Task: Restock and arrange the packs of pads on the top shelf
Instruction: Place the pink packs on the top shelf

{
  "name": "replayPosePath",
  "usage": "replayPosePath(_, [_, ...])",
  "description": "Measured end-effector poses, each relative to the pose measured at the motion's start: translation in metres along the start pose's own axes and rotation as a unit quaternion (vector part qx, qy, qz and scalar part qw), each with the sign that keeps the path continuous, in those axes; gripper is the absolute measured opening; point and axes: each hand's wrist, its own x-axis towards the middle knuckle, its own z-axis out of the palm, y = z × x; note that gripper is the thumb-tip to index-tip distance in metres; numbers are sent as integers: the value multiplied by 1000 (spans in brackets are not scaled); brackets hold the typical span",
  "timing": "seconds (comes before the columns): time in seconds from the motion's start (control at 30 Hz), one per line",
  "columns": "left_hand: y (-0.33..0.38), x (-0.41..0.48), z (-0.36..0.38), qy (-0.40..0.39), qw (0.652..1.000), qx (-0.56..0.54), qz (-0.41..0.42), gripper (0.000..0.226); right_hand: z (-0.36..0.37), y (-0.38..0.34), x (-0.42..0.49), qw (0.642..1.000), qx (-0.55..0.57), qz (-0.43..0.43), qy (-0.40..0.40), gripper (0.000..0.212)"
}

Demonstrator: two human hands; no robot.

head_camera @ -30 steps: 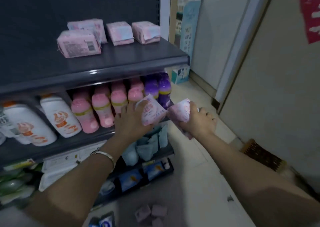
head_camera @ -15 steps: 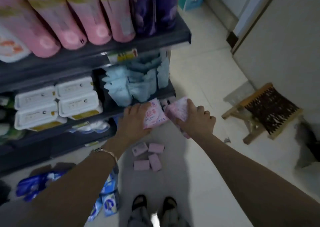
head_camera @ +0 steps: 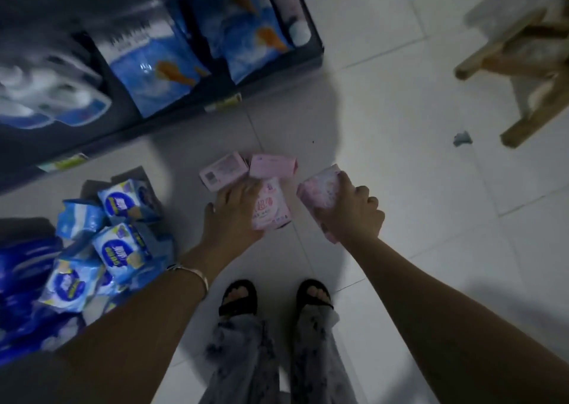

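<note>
Presently, left hand (head_camera: 232, 219) grips a glossy pink pack (head_camera: 272, 211); right hand (head_camera: 354, 213) grips a second pack (head_camera: 318, 192). 2 rectangular floor packs (head_camera: 223, 172) lie ahead, blue packs (head_camera: 118, 251) leftward.

Left hand (head_camera: 234, 216) covers the left edge of one pink pack (head_camera: 272, 209); its thumb is hidden. Right hand (head_camera: 354, 213) conceals the right half of a second pack (head_camera: 318, 192). Pack print: illegible. Stool (head_camera: 523, 65), upper right: blurred, cut by frame edge.
</note>
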Motion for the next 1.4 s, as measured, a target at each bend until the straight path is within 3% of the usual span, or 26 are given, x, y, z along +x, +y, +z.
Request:
replayPosePath(0.2, [-31,65,70,38,997,56,34,100,103,3,64,999,38,36,-15,89])
replayPosePath(0.3, [-38,84,88,30,997,71,33,94,135,-12,88,998,69,9,-3,89])
replayPosePath(0.43, [-46,94,95,17,997,72,34,94,152,-29,103,994,61,-62,-62,83])
replayPosePath(0.6, [-41,89,84,-6,997,76,31,98,137,-31,102,992,52,-81,-77,79])
replayPosePath(0.73, [-32,74,59,-33,995,93,20,91,103,-29,78,991,23,-118,-52,66])
replayPosePath(0.87, [-13,53,19,-38,991,122,36,64,63,-34,46,987,0,-162,-26,53])
replayPosePath(1.13, [18,0,-109,-11,994,80,68,37,-58,-63,-23,964,-7,-263,42,42])
replayPosePath(1.4, [49,-67,-298,153,983,45,93,29,-239,-105,-104,922,-39,-345,172,40])
